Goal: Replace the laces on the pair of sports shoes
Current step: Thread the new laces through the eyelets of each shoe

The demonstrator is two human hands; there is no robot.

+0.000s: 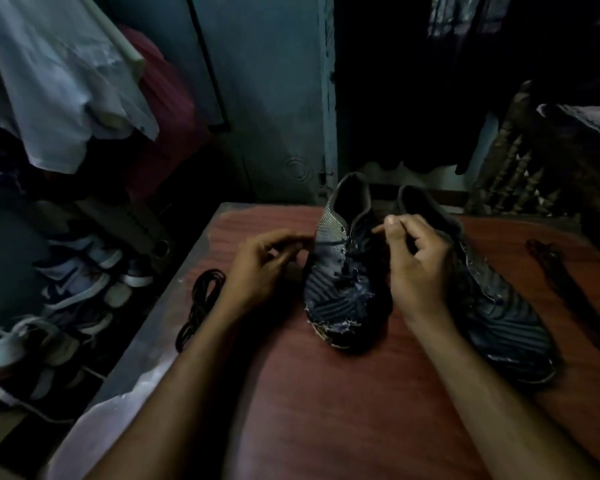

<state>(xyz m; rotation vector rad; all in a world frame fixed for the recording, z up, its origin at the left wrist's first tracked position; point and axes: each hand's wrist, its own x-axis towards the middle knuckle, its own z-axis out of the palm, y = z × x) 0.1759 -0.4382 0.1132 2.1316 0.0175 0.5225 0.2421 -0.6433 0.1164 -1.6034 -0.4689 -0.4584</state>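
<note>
**Lace ends drawn apart over the left-hand shoe**

At the far left of the frame, below the table edge, a heap of white and blue trainers (73, 289) is stacked on the floor, out of the work. On the reddish wood-grain table (326, 410), near its left edge, a coiled bundle of black cord (201, 306) is laid, probably the replacement lace, kept within reach of the left hand.

The left hand (264, 271) is held just left of the shoe, its fingers curled toward the end of a dark lace (343, 261); in the dim light it cannot be told for certain whether the lace is pinched. The worn dark striped sports shoe with a frayed toe (340, 282) is stood at the centre of the frame, toe toward the person, so that the eyelets are presented to both hands.

The right hand (416, 265) is raised over the tongue, thumb and forefinger closed on the other lace end, seemingly so the lacing can be loosened or drawn out.

The second dark striped sports shoe (492, 306) lies just right of the first, partly hidden by that hand. At the right of the frame a dark reddish strip (551, 268), perhaps a removed lace, is laid aside.
</note>
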